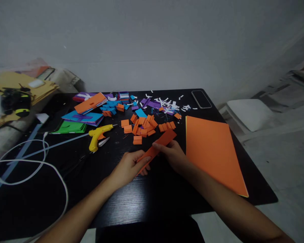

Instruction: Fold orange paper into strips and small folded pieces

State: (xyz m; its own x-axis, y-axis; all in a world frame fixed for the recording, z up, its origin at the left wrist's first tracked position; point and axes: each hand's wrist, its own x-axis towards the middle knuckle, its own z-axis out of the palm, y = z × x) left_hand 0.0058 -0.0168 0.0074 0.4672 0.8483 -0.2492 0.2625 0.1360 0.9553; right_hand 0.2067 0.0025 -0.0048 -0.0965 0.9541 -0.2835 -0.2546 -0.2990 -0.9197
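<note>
A long strip of orange paper (164, 139) is held slantwise above the black table, its far end pointing up and right. My left hand (132, 165) grips the near end, thumb on top and fingers beneath. Farther along the strip, my right hand (172, 152) pinches it with the thumb over the face. Just beyond the strip lies a heap of small folded orange paper pieces (144, 125). To the right of my right hand rests a stack of large orange sheets (209, 148), with a yellow edge showing beneath.
A yellow glue gun (98, 135) lies left of the pieces, beside the scissors (103, 141). Folded coloured papers (91, 103) are piled behind it. Purple and white scraps (164, 104) and a phone (201, 99) sit at the back. A white cable (53, 163) loops at left.
</note>
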